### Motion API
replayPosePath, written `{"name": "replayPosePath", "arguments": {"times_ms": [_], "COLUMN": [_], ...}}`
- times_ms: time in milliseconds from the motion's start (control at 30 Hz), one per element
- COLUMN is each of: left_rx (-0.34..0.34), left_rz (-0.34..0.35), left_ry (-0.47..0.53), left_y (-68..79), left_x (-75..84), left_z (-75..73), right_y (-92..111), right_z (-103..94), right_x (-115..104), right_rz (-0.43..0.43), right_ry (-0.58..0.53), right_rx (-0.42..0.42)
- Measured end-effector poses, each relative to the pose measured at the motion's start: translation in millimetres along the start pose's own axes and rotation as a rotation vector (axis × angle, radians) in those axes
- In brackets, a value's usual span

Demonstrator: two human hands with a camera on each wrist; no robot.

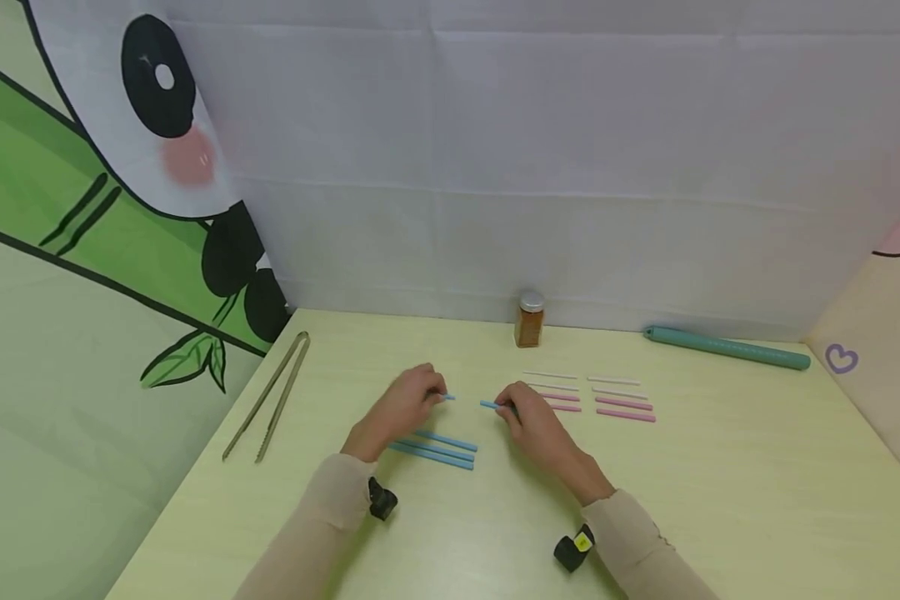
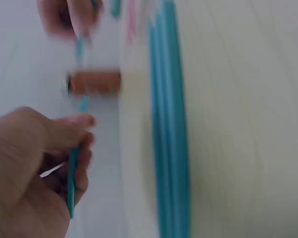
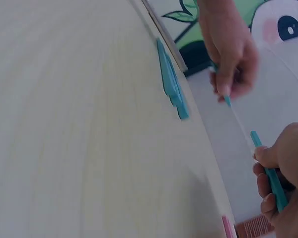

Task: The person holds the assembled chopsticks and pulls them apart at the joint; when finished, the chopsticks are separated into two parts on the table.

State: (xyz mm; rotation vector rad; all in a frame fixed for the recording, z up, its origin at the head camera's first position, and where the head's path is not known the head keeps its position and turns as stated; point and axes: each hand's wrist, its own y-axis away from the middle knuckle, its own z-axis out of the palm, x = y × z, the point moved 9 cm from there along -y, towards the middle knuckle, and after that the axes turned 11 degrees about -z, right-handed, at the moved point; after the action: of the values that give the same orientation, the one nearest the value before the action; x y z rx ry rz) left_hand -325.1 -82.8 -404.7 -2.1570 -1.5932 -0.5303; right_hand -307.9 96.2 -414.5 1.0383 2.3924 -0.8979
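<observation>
The blue piece (image 2: 71, 191) in my left fingers (image 2: 79, 121) looks like smooth plastic with a faint sheen, as does the blue stub (image 3: 275, 186) in my right fingers (image 3: 263, 183). Nearer me than my left fingers, the blue sticks (image 2: 175, 124) look equally smooth, mildly glossy. Under my fingers the table (image 1: 720, 483) looks like smooth, faintly grained wood. Beyond them, the jar (image 1: 528, 329) looks glassy under its metallic lid (image 1: 531, 301); the backdrop (image 1: 495, 125) behind is matt, creased cloth. Left of my left fingers, the tongs (image 1: 282, 398) look like dull-shining metal. Behind my fingers, my sleeves (image 1: 322, 517) are matt cloth.
</observation>
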Motion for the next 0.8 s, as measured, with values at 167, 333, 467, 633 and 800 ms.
{"name": "replayPosePath", "arguments": {"times_ms": [167,333,467,633,800], "left_rx": [0.074,0.045,0.027,-0.002,-0.062], "left_rz": [-0.151,-0.135,-0.103,-0.070,-0.034], "left_ry": [0.015,0.042,0.040,0.080,0.091], "left_y": [8.0,7.0,-0.2,-7.4,-15.5], "left_x": [-54.8,-51.7,-34.9,-9.7,21.7], "left_z": [-29.4,-30.5,-17.3,5.5,31.1], "right_y": [22.7,36.4,48.0,67.2,84.1], "right_z": [-34.8,-57.5,-71.8,-85.1,-97.2], "right_x": [31.4,42.4,52.1,66.9,76.3], "right_rz": [0.066,0.070,0.073,0.074,0.040], "right_ry": [0.019,0.039,0.094,0.130,0.181], "right_rx": [0.060,0.072,0.092,0.105,0.106]}}
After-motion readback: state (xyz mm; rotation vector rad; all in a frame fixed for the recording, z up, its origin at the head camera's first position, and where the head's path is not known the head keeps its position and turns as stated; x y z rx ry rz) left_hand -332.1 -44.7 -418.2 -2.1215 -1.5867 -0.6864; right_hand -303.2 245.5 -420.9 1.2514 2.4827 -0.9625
